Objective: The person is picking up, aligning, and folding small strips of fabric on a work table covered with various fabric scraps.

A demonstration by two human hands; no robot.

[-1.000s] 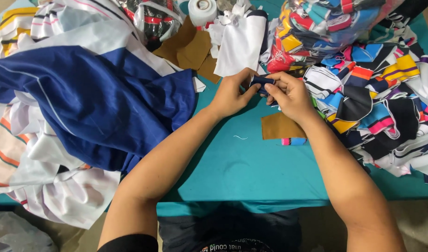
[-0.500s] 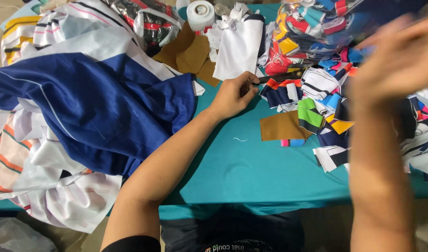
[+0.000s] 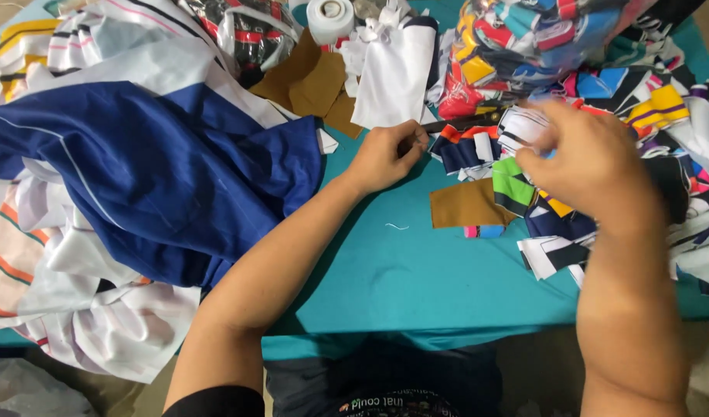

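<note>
Since half a second ago my right hand [image 3: 594,166] has dropped from mid-air onto the striped fabric scraps [image 3: 551,232] at the table's right edge.

Two hands: the right one, blurred, has its fingers curled among the scraps, though I cannot tell its grip; my left hand [image 3: 385,154] stays put, pinching dark scissors [image 3: 466,123]. One brown patch [image 3: 466,205], one tape roll [image 3: 329,19] at the far edge, one blue garment [image 3: 153,174] on the left, all on a teal table [image 3: 401,270].
</note>
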